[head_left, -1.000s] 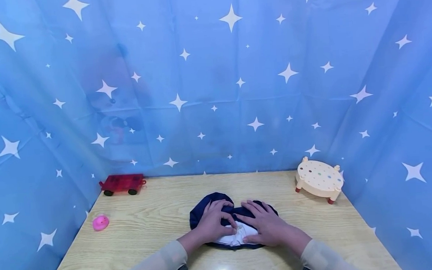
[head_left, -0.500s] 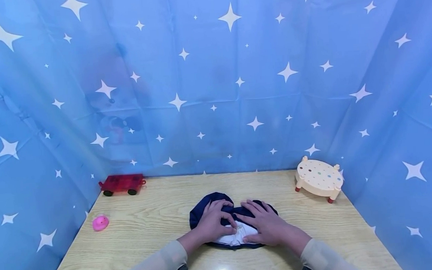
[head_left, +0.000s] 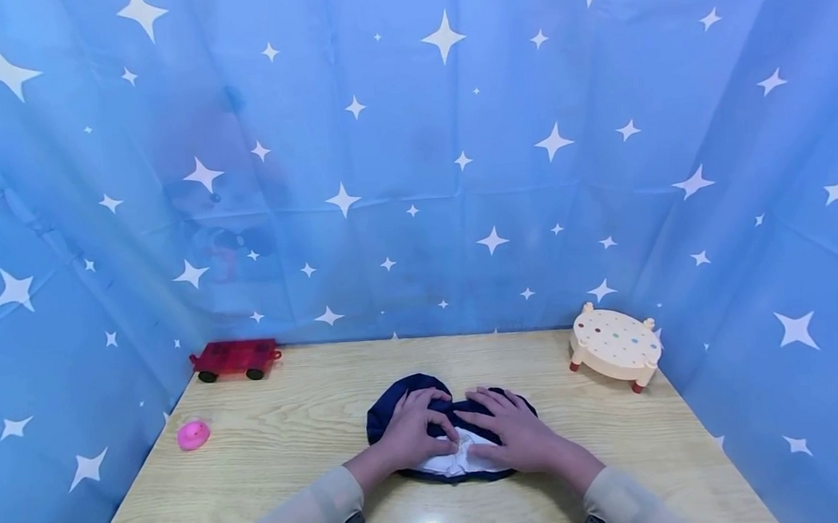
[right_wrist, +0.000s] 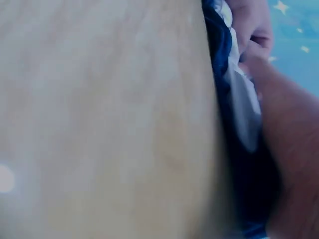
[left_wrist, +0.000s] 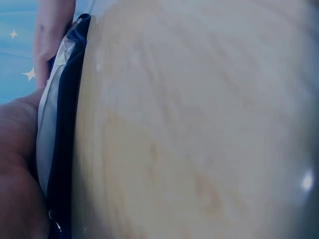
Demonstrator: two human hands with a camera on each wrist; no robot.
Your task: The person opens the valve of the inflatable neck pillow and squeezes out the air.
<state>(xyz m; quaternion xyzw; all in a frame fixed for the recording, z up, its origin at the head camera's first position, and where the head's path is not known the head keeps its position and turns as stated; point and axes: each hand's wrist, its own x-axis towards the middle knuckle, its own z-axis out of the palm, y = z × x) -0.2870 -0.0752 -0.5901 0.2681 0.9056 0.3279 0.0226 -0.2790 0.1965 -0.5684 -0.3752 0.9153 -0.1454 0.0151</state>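
Note:
A navy blue cloth item [head_left: 388, 411] with a white inner part [head_left: 439, 464] lies bunched on the table in the head view; its kind is unclear. My left hand [head_left: 411, 434] lies over its left half, thumb and index fingertips meeting in a pinch at the white fabric. On the other half rests my right hand [head_left: 516, 435], fingers spread over the navy part and thumb across the white. In the left wrist view the navy edge [left_wrist: 65, 134] runs beside the left hand [left_wrist: 17, 164]. The right wrist view shows white fabric [right_wrist: 244, 107] under the right hand [right_wrist: 289, 124].
A wooden table [head_left: 292, 429] carries everything. At the back left stands a red toy wagon [head_left: 236, 359], with a pink rubber toy [head_left: 193, 434] in front of it. A small cream dotted stool [head_left: 614, 344] sits at the back right. Blue starry curtains [head_left: 399, 175] enclose the table.
My right thumb has shifted slightly up across the white fabric. My left hand and the cloth have hardly moved; the head view has shifted a little.

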